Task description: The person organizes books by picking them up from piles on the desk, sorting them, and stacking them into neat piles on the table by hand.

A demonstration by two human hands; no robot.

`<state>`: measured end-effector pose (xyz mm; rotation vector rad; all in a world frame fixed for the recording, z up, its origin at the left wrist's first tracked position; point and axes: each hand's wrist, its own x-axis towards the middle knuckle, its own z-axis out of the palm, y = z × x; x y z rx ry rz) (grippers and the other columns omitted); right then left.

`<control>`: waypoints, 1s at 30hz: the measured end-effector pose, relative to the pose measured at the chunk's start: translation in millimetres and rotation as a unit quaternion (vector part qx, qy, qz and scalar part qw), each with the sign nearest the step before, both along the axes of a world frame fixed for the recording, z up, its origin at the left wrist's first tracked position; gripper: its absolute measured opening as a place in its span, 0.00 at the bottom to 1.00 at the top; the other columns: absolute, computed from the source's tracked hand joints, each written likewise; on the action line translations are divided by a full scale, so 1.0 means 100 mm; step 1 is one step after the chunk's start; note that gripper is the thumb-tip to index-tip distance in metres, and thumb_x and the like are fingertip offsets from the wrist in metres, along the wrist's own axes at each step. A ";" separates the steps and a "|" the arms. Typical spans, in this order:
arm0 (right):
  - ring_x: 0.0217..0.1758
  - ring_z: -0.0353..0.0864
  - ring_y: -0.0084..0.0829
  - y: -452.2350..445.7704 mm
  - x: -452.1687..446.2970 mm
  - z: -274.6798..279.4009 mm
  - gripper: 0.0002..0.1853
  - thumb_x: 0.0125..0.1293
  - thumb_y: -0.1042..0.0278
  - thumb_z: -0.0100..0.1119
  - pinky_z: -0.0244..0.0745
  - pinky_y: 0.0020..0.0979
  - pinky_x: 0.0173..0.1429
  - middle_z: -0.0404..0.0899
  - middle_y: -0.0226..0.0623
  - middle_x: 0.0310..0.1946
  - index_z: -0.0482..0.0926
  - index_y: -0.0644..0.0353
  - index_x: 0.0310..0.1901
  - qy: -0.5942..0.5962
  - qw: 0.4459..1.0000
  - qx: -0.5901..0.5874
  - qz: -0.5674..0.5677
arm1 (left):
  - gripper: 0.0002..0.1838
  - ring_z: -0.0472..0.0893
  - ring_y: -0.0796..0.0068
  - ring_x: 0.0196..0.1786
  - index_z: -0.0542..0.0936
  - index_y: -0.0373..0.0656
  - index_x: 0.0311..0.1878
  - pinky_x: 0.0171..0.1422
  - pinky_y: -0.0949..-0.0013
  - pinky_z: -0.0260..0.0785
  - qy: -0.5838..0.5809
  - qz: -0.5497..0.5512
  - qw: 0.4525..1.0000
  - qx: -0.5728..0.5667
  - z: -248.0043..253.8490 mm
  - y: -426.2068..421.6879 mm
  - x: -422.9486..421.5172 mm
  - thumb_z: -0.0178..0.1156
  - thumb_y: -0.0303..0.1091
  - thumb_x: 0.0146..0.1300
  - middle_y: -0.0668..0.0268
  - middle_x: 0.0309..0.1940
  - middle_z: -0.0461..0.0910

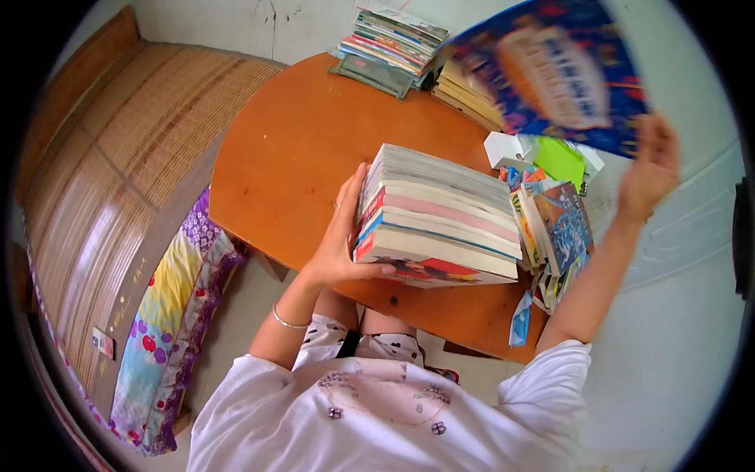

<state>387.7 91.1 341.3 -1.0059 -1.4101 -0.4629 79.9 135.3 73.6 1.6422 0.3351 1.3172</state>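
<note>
Blue, with a pale panel and orange patches, the thin book (pixel 562 75) is pinched at its lower corner by the fingers of the right hand (pixel 649 169), and its cover is blurred. That arm reaches up and outward, the forearm slanting, the wrist raised above the right-hand edge of the worktop (pixel 291 149), and the book extends up and inward from the fingers.

The left hand (pixel 334 236) clasps the near left corner of the thick book stack (pixel 440 220): the thumb lies over the red-and-white cover facing the person, the other fingers spread along the left side. The left forearm, with a bangle (pixel 289 321) round it, rises from the lap side, elbow bent. The stack rests to the right of these fingers, its page edges facing up.

Just beyond the stack, below the right fingers, lie smaller books (pixel 562 228) in a leaning heap, with a blue packet (pixel 520 318) on their near side. Between the right fingers and the stack, farther back, are a white box (pixel 503 149) and a lime-green item (pixel 559 161). Well beyond the left fingers, at the far edge, stands a pile of thin books (pixel 393 43).
</note>
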 end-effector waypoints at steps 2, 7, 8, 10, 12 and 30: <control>0.39 0.78 0.19 0.19 -0.14 -0.38 0.09 0.65 0.70 0.64 0.73 0.22 0.47 0.81 0.28 0.35 0.81 0.61 0.44 0.027 0.989 -0.138 0.050 | 0.72 0.41 0.48 0.78 0.41 0.39 0.76 0.77 0.51 0.36 0.011 0.011 1.000 0.020 0.00 0.02 0.00 0.76 0.54 0.33 0.46 0.75 0.40; 0.38 0.78 0.18 0.36 -0.20 -1.11 0.10 0.64 0.69 0.64 0.73 0.23 0.45 0.83 0.31 0.35 0.82 0.65 0.43 0.037 0.890 -0.363 0.274 | 0.74 0.38 0.47 0.78 0.37 0.39 0.76 0.77 0.51 0.35 0.040 0.056 0.996 0.055 -0.04 0.02 0.01 0.76 0.56 0.33 0.46 0.76 0.37; 0.38 0.78 0.18 0.38 -0.21 -1.17 0.10 0.64 0.69 0.64 0.73 0.23 0.45 0.83 0.31 0.35 0.82 0.65 0.43 0.036 0.890 -0.363 0.274 | 0.74 0.38 0.47 0.78 0.37 0.38 0.76 0.77 0.51 0.35 0.039 0.050 0.996 0.060 -0.05 0.02 0.02 0.76 0.55 0.33 0.46 0.76 0.37; 0.38 0.79 0.18 0.41 -0.23 -1.28 0.10 0.64 0.69 0.63 0.74 0.23 0.45 0.84 0.32 0.35 0.82 0.67 0.43 0.102 0.843 -0.410 0.332 | 0.74 0.39 0.47 0.78 0.37 0.38 0.76 0.77 0.51 0.35 0.026 0.035 0.998 0.036 -0.04 0.01 0.03 0.77 0.55 0.33 0.45 0.76 0.37; 0.38 0.79 0.19 0.44 -0.21 -1.36 0.10 0.65 0.69 0.62 0.74 0.24 0.46 0.84 0.34 0.35 0.82 0.67 0.43 0.114 0.825 -0.436 0.342 | 0.74 0.40 0.47 0.78 0.37 0.38 0.76 0.77 0.51 0.36 0.015 0.016 1.000 0.012 -0.03 -0.01 0.02 0.77 0.54 0.32 0.45 0.76 0.38; 0.61 0.70 0.32 -0.85 -0.22 -2.80 0.43 0.44 0.59 0.80 0.69 0.36 0.63 0.73 0.38 0.59 0.69 0.61 0.63 0.272 0.804 -0.398 0.348 | 0.76 0.45 0.49 0.76 0.38 0.39 0.76 0.77 0.53 0.39 0.074 0.020 0.997 0.019 -0.01 0.00 -0.03 0.79 0.54 0.28 0.46 0.73 0.44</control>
